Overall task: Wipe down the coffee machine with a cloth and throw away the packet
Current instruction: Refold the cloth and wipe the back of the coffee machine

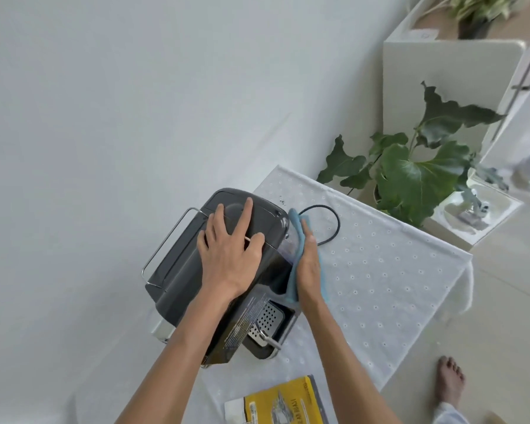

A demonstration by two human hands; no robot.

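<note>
A dark grey coffee machine (178,270) stands on a table with a white eyelet cloth (380,270). My left hand (230,249) lies flat on the machine's top, fingers spread. My right hand (309,267) presses a light blue cloth (296,228) against the machine's right side. A yellow and grey packet (285,402) lies on the table near the front edge, below the machine. The machine's perforated drip tray (266,319) shows between my forearms.
A black power cord (334,218) loops on the table behind the machine. A leafy potted plant (416,172) stands past the table's far right corner. A white wall fills the left. A bare foot (450,384) is on the floor at the right.
</note>
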